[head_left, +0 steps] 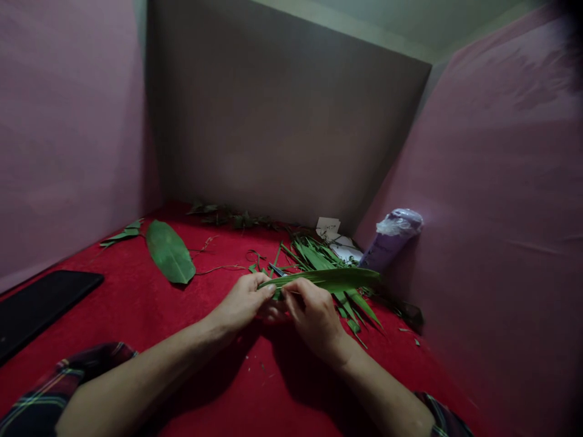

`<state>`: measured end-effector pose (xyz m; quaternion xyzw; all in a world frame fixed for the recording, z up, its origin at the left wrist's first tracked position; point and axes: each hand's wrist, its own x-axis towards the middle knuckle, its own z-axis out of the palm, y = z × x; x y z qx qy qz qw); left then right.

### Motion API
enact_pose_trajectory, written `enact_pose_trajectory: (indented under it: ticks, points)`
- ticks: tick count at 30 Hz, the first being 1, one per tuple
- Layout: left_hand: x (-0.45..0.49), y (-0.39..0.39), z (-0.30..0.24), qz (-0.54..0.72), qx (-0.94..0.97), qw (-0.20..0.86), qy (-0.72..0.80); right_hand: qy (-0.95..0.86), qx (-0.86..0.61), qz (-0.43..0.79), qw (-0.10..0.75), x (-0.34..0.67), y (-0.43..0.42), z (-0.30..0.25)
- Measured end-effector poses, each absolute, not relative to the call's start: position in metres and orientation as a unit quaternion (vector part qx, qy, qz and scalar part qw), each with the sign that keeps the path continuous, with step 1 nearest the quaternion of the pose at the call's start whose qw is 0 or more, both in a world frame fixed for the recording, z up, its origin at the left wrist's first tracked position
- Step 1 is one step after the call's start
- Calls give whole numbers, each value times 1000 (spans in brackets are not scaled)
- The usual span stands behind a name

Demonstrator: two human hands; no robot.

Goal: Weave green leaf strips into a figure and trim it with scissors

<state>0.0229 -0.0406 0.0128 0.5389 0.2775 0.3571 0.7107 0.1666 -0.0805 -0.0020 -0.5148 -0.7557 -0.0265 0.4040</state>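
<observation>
Head view has my left hand (241,303) pinched shut on the near end of a long green leaf (337,278), thumb and forefinger closed over it. My right hand (314,315) is closed on the same leaf just beside it, the two sets of fingertips almost touching. From my grip the blade runs off to the right, and its far half lies over a heap of cut leaf strips (319,255) beyond my right knuckles. A broad oval leaf (169,252) lies well off to the left of my left hand on the red cloth (136,340), and a purple wrapped roll (392,237) leans on the wall past the heap.

I judge the work is fine handling at this end of the leaf, so the two pinches should sit close together, as they do. That way any pull follows the long veins rather than crossing them. Letting the far half rest on the heap takes its weight off my fingers. A light, flat grip should suit it best, because a hard squeeze would likely crease the blade.
</observation>
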Motion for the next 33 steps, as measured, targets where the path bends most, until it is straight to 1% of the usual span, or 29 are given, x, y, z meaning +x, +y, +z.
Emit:
enact_pose_trajectory:
  ticks: [5,17,21,33]
  points:
    - [21,-38,12,346,545,691,324,-750,-525,-25,402,169,-80,1]
    - [19,-38,18,320,556,680,354,-736,-543,-61,400,172,-79,3]
    - [18,-40,22,313,563,675,361,-730,-560,-68,385,175,-79,5]
    - [17,-37,17,325,510,712,356,-717,-574,-108,379,183,-76,8]
